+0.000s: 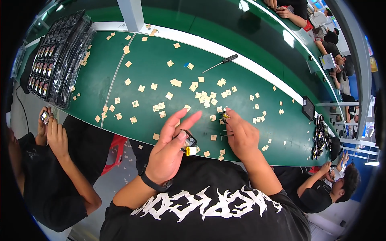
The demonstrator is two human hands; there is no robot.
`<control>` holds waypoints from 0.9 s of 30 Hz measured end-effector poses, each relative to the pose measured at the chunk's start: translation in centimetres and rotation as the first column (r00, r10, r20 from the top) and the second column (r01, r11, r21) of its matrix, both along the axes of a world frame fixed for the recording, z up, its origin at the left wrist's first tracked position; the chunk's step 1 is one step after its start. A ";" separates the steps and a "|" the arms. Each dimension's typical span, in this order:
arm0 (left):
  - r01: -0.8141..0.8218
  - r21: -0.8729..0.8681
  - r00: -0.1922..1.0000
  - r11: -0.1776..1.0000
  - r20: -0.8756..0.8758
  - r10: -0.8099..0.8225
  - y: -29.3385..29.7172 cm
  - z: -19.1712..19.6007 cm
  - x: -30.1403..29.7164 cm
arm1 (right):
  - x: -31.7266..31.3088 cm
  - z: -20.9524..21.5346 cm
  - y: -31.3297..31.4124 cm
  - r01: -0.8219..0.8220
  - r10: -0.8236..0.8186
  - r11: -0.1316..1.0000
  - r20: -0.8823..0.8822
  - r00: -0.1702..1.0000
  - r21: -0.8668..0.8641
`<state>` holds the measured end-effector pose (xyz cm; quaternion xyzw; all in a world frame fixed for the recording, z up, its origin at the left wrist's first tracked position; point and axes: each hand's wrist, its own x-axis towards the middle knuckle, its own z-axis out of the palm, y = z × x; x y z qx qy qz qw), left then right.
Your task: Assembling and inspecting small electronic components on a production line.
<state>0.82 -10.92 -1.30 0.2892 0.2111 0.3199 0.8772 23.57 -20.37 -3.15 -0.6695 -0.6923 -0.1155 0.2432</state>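
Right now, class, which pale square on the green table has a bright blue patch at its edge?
The pale square left of and slightly beyond the tip of the screwdriver: bright blue shows at its left side, unlike the other squares.

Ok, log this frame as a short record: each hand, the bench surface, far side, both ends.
Left hand: holds small black device and yellow-and-silver piece
Right hand: pinches small black-and-yellow part
Surface: green tabletop with scattered small cream squares
Far side: black-handled metal screwdriver
Left end: stacked black plastic trays
Right end: heap of small dark parts
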 end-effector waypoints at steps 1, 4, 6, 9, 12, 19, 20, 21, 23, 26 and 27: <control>-0.016 0.005 1.000 1.000 -0.016 0.016 0.2 0.2 -0.3 | -0.2 -0.1 0.1 -0.004 0.004 1.000 0.000 1.000 -0.002; -0.064 -0.077 0.998 0.995 -0.004 0.064 0.8 0.5 -1.0 | -0.3 -0.3 0.4 0.026 -0.028 0.999 -0.082 0.996 -0.028; -0.093 -0.103 0.994 0.990 -0.058 0.087 1.1 0.9 -1.0 | 0.0 -0.8 0.2 -0.001 0.000 1.000 -0.189 0.982 -0.006; -0.061 -0.161 0.998 0.985 -0.018 0.059 1.4 0.3 -1.8 | -0.2 -0.8 0.0 0.003 -0.009 1.000 -0.236 0.972 -0.026; -0.086 -0.190 0.994 0.978 -0.078 0.072 1.3 0.0 -1.8 | -0.3 -1.0 -0.4 -0.005 -0.008 0.999 -0.258 0.966 -0.047; -0.080 -0.162 0.992 0.984 -0.105 0.063 1.2 0.5 -1.0 | -1.6 1.2 -1.2 0.011 -0.076 0.988 -0.414 0.907 -0.157; -0.081 -0.160 0.992 0.984 -0.113 0.064 1.1 0.4 -0.9 | -2.0 2.2 -1.3 0.009 -0.075 0.988 -0.421 0.904 -0.156; -0.072 -0.128 0.991 0.989 -0.120 0.057 1.0 0.1 -0.8 | -2.4 3.2 -1.2 -0.014 -0.083 0.980 -0.473 0.877 -0.198; -0.048 -0.055 0.987 0.997 -0.153 0.039 0.8 0.1 -0.6 | -2.8 4.9 -0.8 -0.091 -0.024 0.975 -0.504 0.864 -0.202; -0.018 0.168 0.962 0.986 -0.265 0.062 0.2 0.5 -0.3 | -3.3 6.2 -0.3 -0.235 0.014 0.940 -0.656 0.755 -0.249; -0.016 0.168 0.962 0.986 -0.265 0.061 -0.1 0.1 -0.2 | -4.3 6.5 0.1 -0.179 -0.083 0.947 -0.739 0.668 -0.267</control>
